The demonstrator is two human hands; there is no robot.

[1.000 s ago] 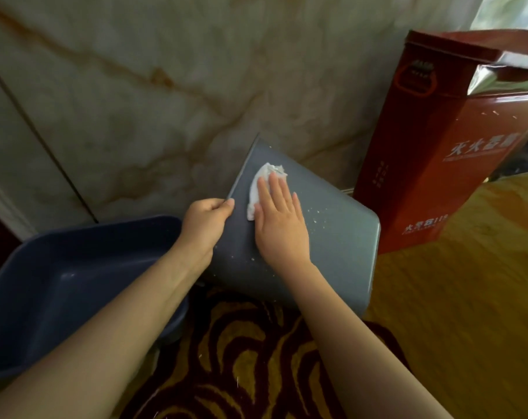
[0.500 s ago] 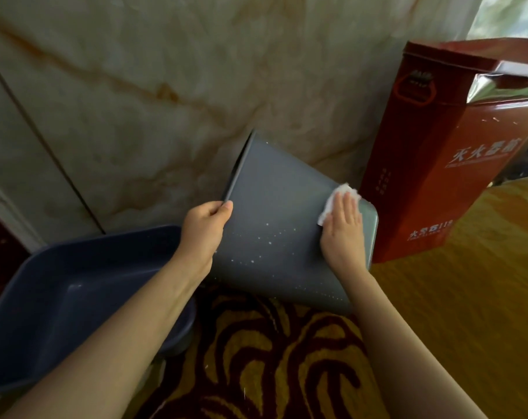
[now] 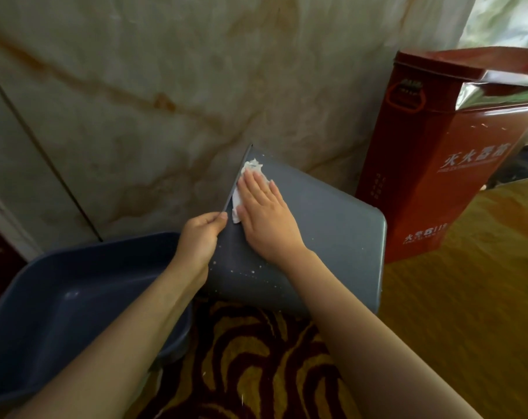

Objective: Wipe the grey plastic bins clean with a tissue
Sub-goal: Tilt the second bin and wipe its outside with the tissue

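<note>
A grey plastic bin (image 3: 332, 234) stands tipped on its side with its flat underside facing me, leaning against the marble wall. My left hand (image 3: 200, 237) grips its left rim. My right hand (image 3: 264, 213) lies flat on the underside near the upper left corner, pressing a crumpled white tissue (image 3: 246, 184) against it. Small white specks dot the lower part of the grey surface. A second bin (image 3: 75, 300), darker blue-grey, sits open side up at the lower left, partly under my left forearm.
A tall red metal box (image 3: 432, 164) with white lettering stands right of the tilted bin, against the marble wall (image 3: 153, 86). The floor is a patterned brown and gold carpet (image 3: 256, 358) below and a yellowish surface (image 3: 468, 297) to the right.
My right hand swept the tissue from the upper left of the underside to the right edge, then back to the upper left corner. The left hand kept its hold on the rim.
</note>
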